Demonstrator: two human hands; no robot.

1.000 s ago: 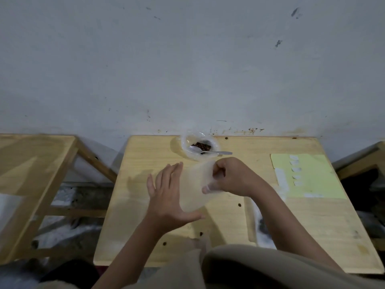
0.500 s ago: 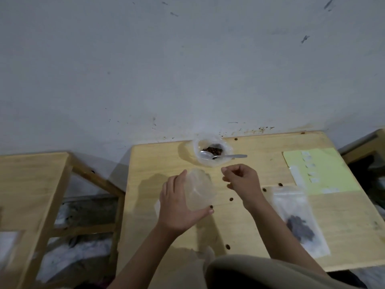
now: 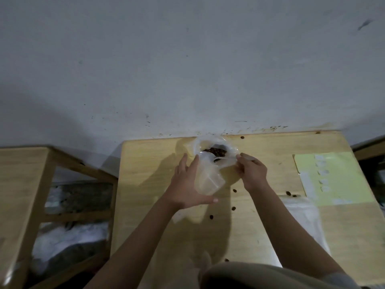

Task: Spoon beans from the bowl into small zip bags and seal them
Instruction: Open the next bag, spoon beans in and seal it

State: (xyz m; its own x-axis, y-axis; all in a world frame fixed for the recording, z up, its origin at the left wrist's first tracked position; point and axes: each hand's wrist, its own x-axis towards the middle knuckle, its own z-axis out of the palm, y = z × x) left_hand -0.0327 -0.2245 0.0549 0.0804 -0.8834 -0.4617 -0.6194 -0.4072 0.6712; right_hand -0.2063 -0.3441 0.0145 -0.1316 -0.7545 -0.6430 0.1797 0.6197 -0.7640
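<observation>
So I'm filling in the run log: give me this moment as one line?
left hand: holds empty zip bag | right hand: at spoon, grip unclear | bowl: beans inside | stage: before scoop

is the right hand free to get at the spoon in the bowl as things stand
Probably yes. The right hand is right beside the bowl, fingers at the spoon handle's end; whether they already touch it is unclear. Nothing lies between them. The left hand holds the empty zip bag just off to the side.

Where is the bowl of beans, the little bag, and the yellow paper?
bowl of beans (image 3: pixel 215 151): head view, on the dark beans inside.
little bag (image 3: pixel 208 180): head view, middle of the clear plastic.
yellow paper (image 3: pixel 341 180): head view, its bare right side.
</observation>
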